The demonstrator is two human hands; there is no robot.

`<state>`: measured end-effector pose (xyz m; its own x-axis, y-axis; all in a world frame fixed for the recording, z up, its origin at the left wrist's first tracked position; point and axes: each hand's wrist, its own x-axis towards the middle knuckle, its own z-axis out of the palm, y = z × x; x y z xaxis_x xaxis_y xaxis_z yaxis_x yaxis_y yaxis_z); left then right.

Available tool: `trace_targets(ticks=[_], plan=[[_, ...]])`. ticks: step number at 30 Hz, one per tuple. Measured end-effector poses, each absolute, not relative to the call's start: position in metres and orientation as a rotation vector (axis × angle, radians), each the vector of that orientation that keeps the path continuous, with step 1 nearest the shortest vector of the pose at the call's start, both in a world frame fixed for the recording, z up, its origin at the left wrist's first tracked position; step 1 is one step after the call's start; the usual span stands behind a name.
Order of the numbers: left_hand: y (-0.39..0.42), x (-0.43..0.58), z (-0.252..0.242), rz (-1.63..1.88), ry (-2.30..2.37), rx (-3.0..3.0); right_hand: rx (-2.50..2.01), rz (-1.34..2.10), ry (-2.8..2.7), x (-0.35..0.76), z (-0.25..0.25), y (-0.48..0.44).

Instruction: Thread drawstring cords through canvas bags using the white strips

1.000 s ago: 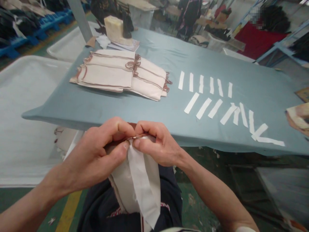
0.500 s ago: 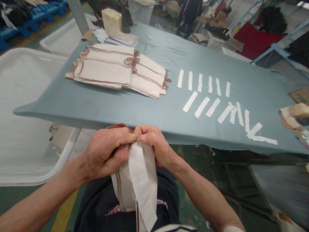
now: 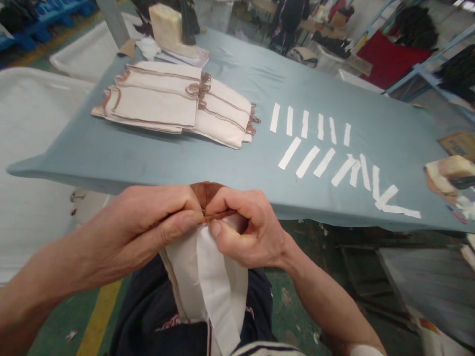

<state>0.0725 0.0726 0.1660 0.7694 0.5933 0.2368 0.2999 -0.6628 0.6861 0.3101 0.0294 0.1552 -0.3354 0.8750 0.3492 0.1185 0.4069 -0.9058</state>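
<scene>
Both my hands pinch the top edge of a cream fabric piece with brown trim, held over my lap just in front of the table edge. My left hand is closed on its left side, thumb pressed onto the brown edge. My right hand is closed on the right side, thumb on a white strip that hangs down over the fabric. A stack of similar cream pieces with brown trim lies on the blue-grey table.
Several white strips lie in two rows at the table's right. A cream block stands at the far end. White bins sit to the left. Brown-and-cream items rest at the right edge.
My hands have stayed together on the fabric's top edge; the brown trim now shows more between my fingers. The view has shifted slightly down and closer.
</scene>
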Motion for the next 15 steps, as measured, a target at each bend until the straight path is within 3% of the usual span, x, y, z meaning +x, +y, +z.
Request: trace_targets(ticks=[6, 15], plan=[[0.070, 0.066, 0.142, 0.710, 0.576, 2.446, -0.930, 1.257, -1.613, 0.308, 0.142, 0.033], [0.068, 0.066, 0.136, 0.686, 0.629, 2.118, -0.858, 1.411, -1.489, 0.301, 0.132, 0.031]])
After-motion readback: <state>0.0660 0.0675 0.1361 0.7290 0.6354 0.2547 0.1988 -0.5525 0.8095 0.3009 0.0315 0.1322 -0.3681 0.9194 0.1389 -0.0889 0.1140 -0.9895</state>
